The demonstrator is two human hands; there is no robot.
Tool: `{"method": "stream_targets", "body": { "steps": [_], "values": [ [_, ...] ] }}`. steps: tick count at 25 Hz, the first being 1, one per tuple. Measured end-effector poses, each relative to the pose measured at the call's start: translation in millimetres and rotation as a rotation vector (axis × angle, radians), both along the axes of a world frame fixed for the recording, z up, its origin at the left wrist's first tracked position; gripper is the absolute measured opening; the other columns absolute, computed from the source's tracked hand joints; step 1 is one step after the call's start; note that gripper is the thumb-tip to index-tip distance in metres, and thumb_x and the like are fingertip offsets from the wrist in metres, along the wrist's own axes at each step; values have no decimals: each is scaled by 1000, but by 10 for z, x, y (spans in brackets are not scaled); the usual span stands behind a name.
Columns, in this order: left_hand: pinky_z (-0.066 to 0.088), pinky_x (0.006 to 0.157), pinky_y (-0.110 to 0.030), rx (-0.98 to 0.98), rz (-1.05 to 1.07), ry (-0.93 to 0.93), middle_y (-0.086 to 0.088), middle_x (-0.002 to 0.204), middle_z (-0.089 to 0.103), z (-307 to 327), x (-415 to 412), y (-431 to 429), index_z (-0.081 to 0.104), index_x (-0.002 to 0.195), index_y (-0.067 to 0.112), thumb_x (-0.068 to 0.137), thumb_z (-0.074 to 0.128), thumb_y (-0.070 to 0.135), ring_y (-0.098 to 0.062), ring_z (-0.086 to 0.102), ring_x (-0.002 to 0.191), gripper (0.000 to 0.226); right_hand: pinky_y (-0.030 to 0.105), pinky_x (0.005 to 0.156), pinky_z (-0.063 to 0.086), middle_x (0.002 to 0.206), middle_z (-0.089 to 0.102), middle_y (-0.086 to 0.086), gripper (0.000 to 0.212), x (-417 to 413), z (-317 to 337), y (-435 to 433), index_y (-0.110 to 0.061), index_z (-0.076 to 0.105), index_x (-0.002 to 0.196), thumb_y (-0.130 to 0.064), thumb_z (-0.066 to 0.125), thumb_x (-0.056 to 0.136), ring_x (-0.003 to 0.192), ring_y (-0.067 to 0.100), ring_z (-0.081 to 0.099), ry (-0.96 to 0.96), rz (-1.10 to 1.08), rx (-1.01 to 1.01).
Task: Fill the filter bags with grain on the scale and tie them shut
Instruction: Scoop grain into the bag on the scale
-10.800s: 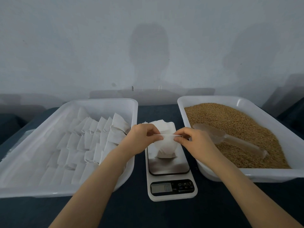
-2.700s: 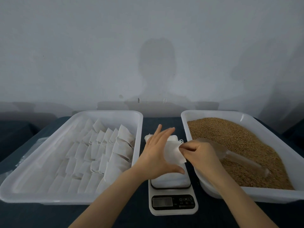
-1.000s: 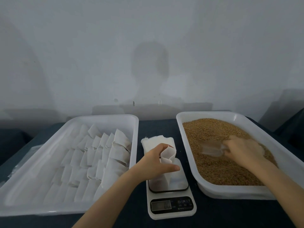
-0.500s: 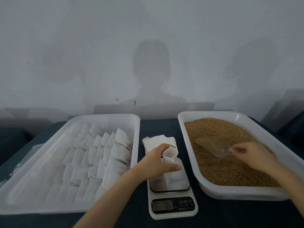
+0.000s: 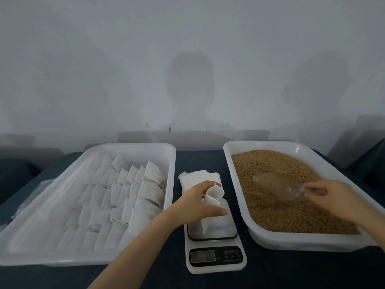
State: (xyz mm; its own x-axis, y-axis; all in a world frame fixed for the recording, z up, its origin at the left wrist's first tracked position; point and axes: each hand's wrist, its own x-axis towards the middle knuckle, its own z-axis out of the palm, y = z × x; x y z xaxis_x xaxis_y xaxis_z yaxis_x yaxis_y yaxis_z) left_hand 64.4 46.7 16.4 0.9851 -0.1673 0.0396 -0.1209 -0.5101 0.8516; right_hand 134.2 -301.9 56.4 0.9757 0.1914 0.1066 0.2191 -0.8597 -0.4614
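Note:
My left hand (image 5: 196,203) grips a white filter bag (image 5: 212,200) upright on the steel platform of the small kitchen scale (image 5: 216,257), with the bag's mouth held open at the top. My right hand (image 5: 331,200) holds the handle of a clear plastic scoop (image 5: 279,185), whose bowl lies on the brown grain (image 5: 277,205) in the right white tray (image 5: 300,244). A flat stack of empty white bags (image 5: 195,176) lies just behind the scale.
A large white tray (image 5: 133,147) at the left holds several rows of filled white bags (image 5: 125,195). All stands on a dark blue table (image 5: 200,159) against a pale wall. A clear plastic sheet shows at the left tray's far-left edge.
My right hand went from the bag to the grain tray and took the scoop's handle; over the last half second it drew slightly toward me. My left hand keeps the bag upright on the scale.

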Motion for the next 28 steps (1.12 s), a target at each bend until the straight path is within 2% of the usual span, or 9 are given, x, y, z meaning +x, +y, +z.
{"method": "stream_targets", "body": {
  "steps": [3,7,9,12,16,19,23,28],
  "values": [
    [44,84,-15,2,-2,5,19,120,52,0,10,2,47,126,41,73,80,43,-4,53,108,63,20,62,47,91,58,-27,29,-94,116,38,-52,57,94,-29,69,80,80,4,62,-3,35,22],
    [45,88,-21,26,6,12,17,124,51,-21,24,-2,45,131,40,72,80,46,-7,52,111,69,8,52,44,88,62,-32,35,-185,363,234,-53,59,93,-26,72,77,84,-12,60,-28,171,39],
    [46,90,-23,36,14,13,16,124,51,-26,29,-6,45,131,40,70,80,47,-8,52,111,70,5,57,46,89,64,-31,34,-224,461,367,-52,61,92,-25,73,76,88,-17,56,-13,248,38],
    [46,95,-27,47,16,8,15,126,51,-26,28,-10,46,131,38,69,80,47,-8,51,113,71,15,66,50,96,63,-31,28,-262,546,542,-51,64,94,-28,71,78,91,-11,58,36,334,18],
    [44,99,-30,69,18,10,14,131,49,-21,29,-13,44,134,36,71,79,45,-8,49,117,73,21,73,54,94,65,-25,24,-266,603,639,-48,66,94,-31,70,79,88,-9,59,52,376,-48],
    [43,100,-30,109,18,10,12,134,47,-38,47,-17,43,137,32,72,79,47,-10,48,119,76,31,79,56,94,63,-28,21,-272,663,686,-46,67,95,-34,70,78,89,-7,60,81,400,-100],
    [43,100,-32,144,14,-2,12,129,50,-59,72,-15,48,131,32,70,78,50,-9,48,117,70,40,79,57,94,61,-28,17,-272,805,804,-49,68,91,-39,66,78,88,8,65,138,442,-170],
    [43,87,-20,115,15,7,19,117,53,-53,56,-24,52,116,38,62,78,56,-3,51,109,63,26,75,54,93,59,-30,13,-235,973,960,-61,61,83,-50,59,78,86,-5,59,69,474,-345]
  ]
}}
